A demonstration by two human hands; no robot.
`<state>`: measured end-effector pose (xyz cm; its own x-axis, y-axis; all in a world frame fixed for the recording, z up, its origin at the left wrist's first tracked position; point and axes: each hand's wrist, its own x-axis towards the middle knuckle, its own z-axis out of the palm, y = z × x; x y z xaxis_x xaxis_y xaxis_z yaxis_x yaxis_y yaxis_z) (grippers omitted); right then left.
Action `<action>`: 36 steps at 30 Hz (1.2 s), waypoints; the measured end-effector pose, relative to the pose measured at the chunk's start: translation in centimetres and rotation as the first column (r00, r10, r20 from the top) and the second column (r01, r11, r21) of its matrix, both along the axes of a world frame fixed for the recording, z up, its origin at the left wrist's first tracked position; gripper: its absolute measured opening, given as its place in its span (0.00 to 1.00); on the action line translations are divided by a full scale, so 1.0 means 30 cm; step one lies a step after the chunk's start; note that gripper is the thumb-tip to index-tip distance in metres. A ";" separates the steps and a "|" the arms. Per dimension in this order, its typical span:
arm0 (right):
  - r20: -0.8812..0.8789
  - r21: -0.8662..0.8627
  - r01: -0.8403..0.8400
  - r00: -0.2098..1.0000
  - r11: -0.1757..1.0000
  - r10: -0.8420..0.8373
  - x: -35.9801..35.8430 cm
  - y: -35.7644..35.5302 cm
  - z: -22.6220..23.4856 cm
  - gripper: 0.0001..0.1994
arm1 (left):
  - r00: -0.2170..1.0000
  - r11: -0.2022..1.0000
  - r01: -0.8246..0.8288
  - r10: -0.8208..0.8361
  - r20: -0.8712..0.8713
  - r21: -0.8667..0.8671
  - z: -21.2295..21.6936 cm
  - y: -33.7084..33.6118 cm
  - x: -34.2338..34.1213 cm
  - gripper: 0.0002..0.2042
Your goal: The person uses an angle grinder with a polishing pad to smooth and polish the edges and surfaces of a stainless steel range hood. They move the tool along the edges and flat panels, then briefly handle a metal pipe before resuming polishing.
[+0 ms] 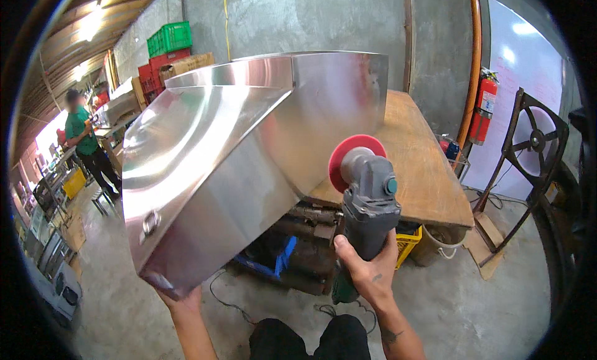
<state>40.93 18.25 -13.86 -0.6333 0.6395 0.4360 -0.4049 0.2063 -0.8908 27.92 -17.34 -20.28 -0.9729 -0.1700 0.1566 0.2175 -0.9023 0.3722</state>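
Note:
A large shiny sheet-metal housing (242, 167), with a curved wall at its far end, rests partly on a wooden table and juts out toward me, tilted. My left hand (183, 299) grips its near lower corner from below, with the fingers mostly hidden behind the metal. In my right hand (371, 265) is an angle grinder (368, 217), held by its dark body and pointing away from me. Its red-rimmed disc (339, 164) faces the housing's side wall; whether they touch I cannot tell. A small metal fitting (151, 223) sits on the housing's left face.
The wooden table (423, 161) extends right of the housing. Below it are a blue crate (268, 268), a yellow crate (408, 245) and a bucket (438, 247). Cords (230, 301) lie on the floor. A stand fan (535, 139) and fire extinguisher (483, 108) are at right; another person (81, 133) stands far left.

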 end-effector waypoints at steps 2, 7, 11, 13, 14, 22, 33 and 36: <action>0.085 -0.092 -0.019 0.996 0.996 0.027 0.001 0.036 0.082 0.38 | 0.998 1.000 -0.005 0.006 0.067 -0.010 0.019 0.009 0.001 0.30; 0.201 -0.305 -0.024 0.976 0.952 0.089 0.056 0.097 0.265 0.39 | 0.962 0.986 0.099 -0.059 0.268 -0.137 0.002 0.022 0.043 0.31; 0.181 -0.381 -0.027 0.978 0.924 0.103 0.121 0.082 0.484 0.34 | 0.887 0.947 0.233 -0.114 0.447 -0.221 -0.030 0.080 0.135 0.32; 0.208 -0.405 -0.034 0.970 0.914 0.128 0.173 0.081 0.609 0.35 | 0.855 0.924 0.274 -0.107 0.508 -0.267 -0.028 0.135 0.165 0.32; 0.215 -0.429 -0.040 0.966 0.903 0.145 0.200 0.074 0.661 0.35 | 0.839 0.909 0.287 -0.086 0.538 -0.303 -0.011 0.156 0.175 0.32; 0.429 -0.461 0.087 0.893 0.883 0.136 0.397 -0.100 1.072 0.33 | 0.887 0.112 0.199 0.401 0.227 -0.974 0.659 0.064 0.219 0.17; 0.551 -0.639 0.294 0.819 0.711 0.157 0.452 -0.789 0.955 0.28 | 0.671 -0.243 -0.661 -0.615 -0.414 -0.710 1.006 0.192 -0.200 0.28; 0.602 -0.632 0.329 0.779 0.702 0.176 0.433 -0.950 0.886 0.28 | 0.666 -0.285 -0.693 -0.604 -0.438 -0.662 0.961 0.201 -0.356 0.29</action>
<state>53.93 -10.24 12.73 -0.5156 0.6380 -0.5719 0.2278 -0.5414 -0.8093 17.24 -11.33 8.55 -0.4871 0.7526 0.4431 0.8729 0.4029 0.2752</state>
